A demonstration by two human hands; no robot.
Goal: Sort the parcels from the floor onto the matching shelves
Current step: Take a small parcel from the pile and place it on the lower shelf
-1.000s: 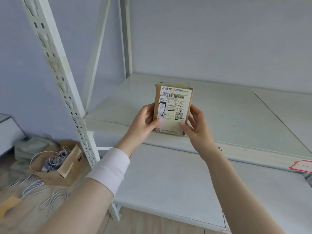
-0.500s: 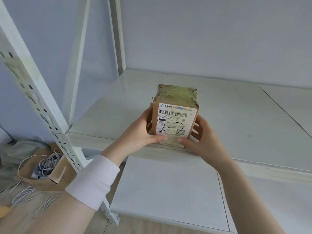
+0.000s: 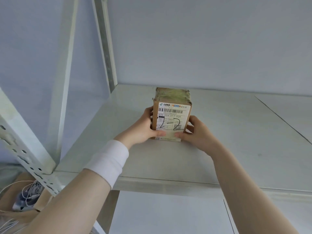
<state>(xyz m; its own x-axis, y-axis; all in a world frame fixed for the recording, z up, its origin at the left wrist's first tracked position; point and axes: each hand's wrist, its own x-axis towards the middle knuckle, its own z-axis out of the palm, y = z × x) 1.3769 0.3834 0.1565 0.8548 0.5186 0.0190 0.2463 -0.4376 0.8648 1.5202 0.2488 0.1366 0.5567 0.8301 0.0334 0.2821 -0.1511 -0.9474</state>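
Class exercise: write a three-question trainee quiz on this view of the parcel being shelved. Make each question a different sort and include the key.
1. True or false: only one hand holds the small brown cardboard parcel.
2. The black handwritten mark on its white shipping label reads: A) 1-3 B) 2-2 C) 3-1.
3. Fill in: the white cloth wristband sits on the ___ forearm.
Key: 1 false, the left hand and right hand both grip it; 2 B; 3 left.
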